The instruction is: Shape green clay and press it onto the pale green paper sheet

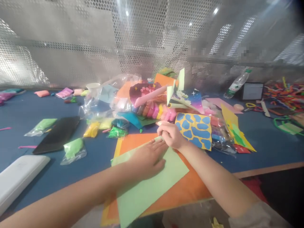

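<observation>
Our left hand (147, 158) lies flat on a pale green paper sheet (149, 186), its fingers (158, 148) spread and pressing down. Our right hand (171, 135) curls above the sheet's upper corner, its fingers (163, 129) drawn narrow and seeming to pinch that corner, though they partly hide it. The sheet rests on a larger orange card (182, 186) at the near edge of our blue bench (266, 148).

Just beyond our right hand lies a yellow sheet with blue giraffe-like blotches (194, 130), touching a clear plastic bag of colored clay packs (219, 134). Behind them rises a tangled heap of glossy paper, soft clay and crinkly plastic (147, 101). To our left sit a white plastic case (19, 179), a black slab (57, 134) and bagged green clay (73, 150). Farther right we see a plastic water bottle (237, 84), its label unreadable, and bright pipe cleaners (282, 95), all before a perforated metal screen (59, 41).
</observation>
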A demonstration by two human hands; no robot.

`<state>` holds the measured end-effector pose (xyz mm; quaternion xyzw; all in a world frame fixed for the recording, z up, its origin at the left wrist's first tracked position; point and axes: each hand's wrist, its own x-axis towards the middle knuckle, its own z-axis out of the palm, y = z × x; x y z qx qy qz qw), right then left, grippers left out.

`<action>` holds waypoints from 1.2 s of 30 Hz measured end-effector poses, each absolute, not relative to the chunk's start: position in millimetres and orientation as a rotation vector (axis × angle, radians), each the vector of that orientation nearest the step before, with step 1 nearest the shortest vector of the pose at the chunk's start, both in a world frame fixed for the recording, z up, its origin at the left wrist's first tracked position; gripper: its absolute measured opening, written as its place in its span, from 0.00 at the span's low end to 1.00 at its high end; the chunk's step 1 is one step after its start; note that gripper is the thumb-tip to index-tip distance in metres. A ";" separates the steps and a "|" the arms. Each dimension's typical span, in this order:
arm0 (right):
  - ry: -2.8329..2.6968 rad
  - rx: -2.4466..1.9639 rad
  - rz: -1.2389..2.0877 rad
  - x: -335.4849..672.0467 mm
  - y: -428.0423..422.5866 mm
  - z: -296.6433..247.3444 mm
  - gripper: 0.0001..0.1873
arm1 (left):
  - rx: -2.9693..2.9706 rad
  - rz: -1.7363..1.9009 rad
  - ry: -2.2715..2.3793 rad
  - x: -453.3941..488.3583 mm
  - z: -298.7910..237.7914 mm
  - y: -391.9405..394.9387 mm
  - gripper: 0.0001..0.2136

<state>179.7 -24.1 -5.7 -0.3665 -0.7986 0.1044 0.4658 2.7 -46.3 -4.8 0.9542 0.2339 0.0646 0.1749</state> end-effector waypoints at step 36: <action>-2.661 -1.398 0.004 150.8 -46.4 -9.8 0.10 | 2.920 0.035 1.424 -87.9 -3.8 -97.0 0.28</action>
